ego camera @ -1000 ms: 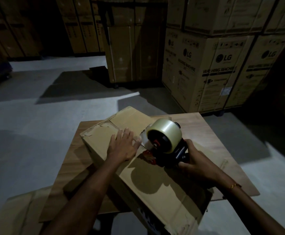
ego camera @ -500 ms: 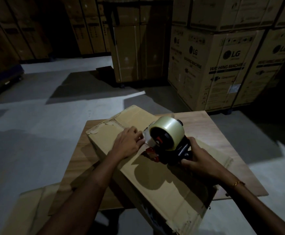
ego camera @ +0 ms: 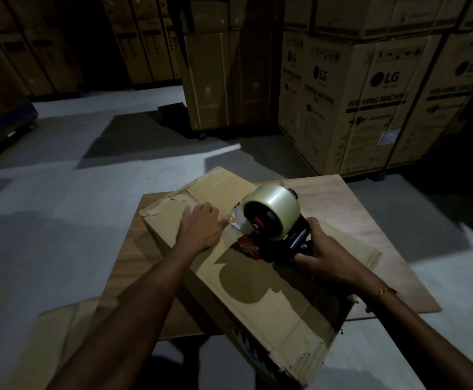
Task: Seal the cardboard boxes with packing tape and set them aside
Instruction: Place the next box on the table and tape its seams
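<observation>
Head view: left hand (ego camera: 201,229) fingers seemingly curled since.

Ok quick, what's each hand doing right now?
Left hand: fingers curled, pinching the tape end down on the cardboard box.
Right hand: gripping the tape dispenser handle.

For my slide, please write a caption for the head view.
Right hand grips tape dispenser on cardboard box; left hand pulls the tape end.

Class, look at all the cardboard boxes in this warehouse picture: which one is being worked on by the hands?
The plain box lying on the wooden table; the printed ones stand stacked on the floor behind, untouched.
</observation>
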Demonstrator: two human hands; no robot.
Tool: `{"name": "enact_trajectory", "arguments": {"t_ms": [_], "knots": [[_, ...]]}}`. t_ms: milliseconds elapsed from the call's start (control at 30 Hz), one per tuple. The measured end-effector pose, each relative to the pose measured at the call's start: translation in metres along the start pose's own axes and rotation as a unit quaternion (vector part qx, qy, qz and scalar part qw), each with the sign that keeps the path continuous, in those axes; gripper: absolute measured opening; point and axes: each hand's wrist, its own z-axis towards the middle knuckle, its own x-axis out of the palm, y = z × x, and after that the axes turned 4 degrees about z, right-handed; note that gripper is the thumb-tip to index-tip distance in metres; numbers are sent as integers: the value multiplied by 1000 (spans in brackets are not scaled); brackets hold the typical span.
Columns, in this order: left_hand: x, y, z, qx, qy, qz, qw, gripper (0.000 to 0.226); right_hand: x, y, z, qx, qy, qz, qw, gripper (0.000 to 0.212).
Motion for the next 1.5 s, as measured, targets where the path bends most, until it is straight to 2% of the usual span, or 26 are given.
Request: {"name": "enact_trajectory", "arguments": {"t_ms": [67, 167, 333, 500, 700, 900, 1000, 1067, 1167, 1500], "knots": [[7, -6, -15, 26, 24, -53, 998, 54, 0, 0, 0, -1, 2, 0, 1000, 53], [16, -13, -30, 85, 50, -33, 995, 53, 1, 1, 1, 1, 12, -16, 1000, 55], [14, -15, -35, 72, 58, -29, 995, 57, -3, 8, 7, 9, 40, -72, 997, 58], [13, -16, -35, 75, 64, -14, 995, 57, -2, 7, 2, 13, 35, -75, 996, 56], [10, -19, -32, 46, 78, -58, 994, 61, -18, -3, -27, 28, 40, -84, 995, 56], [3, -21, -37, 39, 94, -51, 994, 60, -31, -15, -61, 52, 36, -6, 998, 53], [-5, -37, -44, -4, 98, -44, 994, 62, -22, -26, -77, 49, 5, 56, 997, 55], [-8, -55, -54, -32, 97, -50, 993, 72, -16, -33, -86, 33, -15, 75, 996, 59], [-7, -79, -70, -22, 104, -56, 993, 87, -13, -37, -91, 22, -35, 67, 997, 61], [-2, -70, -56, 5, 102, -50, 993, 82, -6, -33, -69, 16, -46, 60, 997, 60]]}}
